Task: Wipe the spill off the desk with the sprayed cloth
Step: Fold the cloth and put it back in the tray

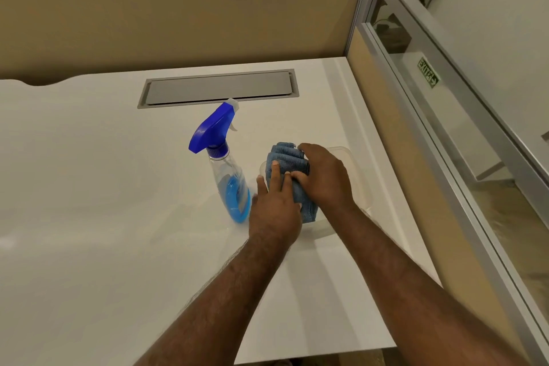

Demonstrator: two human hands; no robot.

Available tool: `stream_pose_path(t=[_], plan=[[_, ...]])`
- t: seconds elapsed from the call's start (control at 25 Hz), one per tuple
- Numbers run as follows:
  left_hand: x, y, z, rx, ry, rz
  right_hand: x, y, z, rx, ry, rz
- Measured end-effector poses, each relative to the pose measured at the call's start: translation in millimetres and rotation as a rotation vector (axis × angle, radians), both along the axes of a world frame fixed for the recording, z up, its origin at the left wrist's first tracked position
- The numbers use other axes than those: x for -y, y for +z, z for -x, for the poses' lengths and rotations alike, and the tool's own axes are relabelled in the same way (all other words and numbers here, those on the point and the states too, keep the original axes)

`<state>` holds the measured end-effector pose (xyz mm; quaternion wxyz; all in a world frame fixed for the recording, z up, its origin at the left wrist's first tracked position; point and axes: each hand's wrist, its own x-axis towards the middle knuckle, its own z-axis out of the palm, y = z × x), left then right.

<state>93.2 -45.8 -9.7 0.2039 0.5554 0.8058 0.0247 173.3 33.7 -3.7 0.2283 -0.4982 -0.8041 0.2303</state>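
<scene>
Both hands are on a blue cloth (286,175) near the right side of the white bench (89,187). The cloth is folded into a thick bundle. It sits in a clear tub (346,154) that is hard to see against the white top.

The right hand (325,178) lies over the right side of the cloth. Its fingers (309,148) curl round the far edge and its thumb presses on the top, so this grip is closed on the cloth.

The left hand (274,208) rests on the near left part of the cloth. Its fingers (276,175) are spread and lie flat on top, pressing down. The thumb sticks out to the left, just beside the bottle. This grip is open and wraps round nothing.

A spray bottle (225,169) stands upright just left of the cloth. It has a blue trigger head and some blue liquid in the bottom.

Behind the bottle, a long grey flap (218,88) is set into the bench. A tan wall (178,18) runs along the back and the right side.

I cannot make out a spill on the bench.
</scene>
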Motion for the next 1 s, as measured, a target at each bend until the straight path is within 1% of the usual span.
stream_pose_path(t=[0.08, 0.16, 0.24, 0.36, 0.52, 0.68, 0.84, 1.0], plan=[[-1, -2, 0, 0.027, -0.008, 0.025, 15, -5, -8, -0.022, -0.028, -0.054], [-5, -1, 2, 0.037, -0.025, 0.030, 22, -10, -13, 0.006, -0.023, 0.040], [-10, 0, 4, 0.017, -0.061, 0.037, 21, -14, -16, 0.128, 0.056, 0.154], [-12, 2, 8, -0.094, -0.148, 0.073, 14, -16, -18, 0.332, 0.185, 0.197], [-16, 8, 15, -0.249, -0.248, 0.155, 7, -20, -15, 0.467, 0.249, 0.227], [-25, -2, 11, -0.331, -0.238, 0.246, -3, -28, -6, 0.596, 0.280, 0.232], [-27, -5, 9, -0.335, -0.215, 0.260, -9, -30, -4, 0.648, 0.316, 0.254], [-21, 2, 10, -0.272, -0.188, 0.165, -7, -23, -8, 0.573, 0.283, 0.240]])
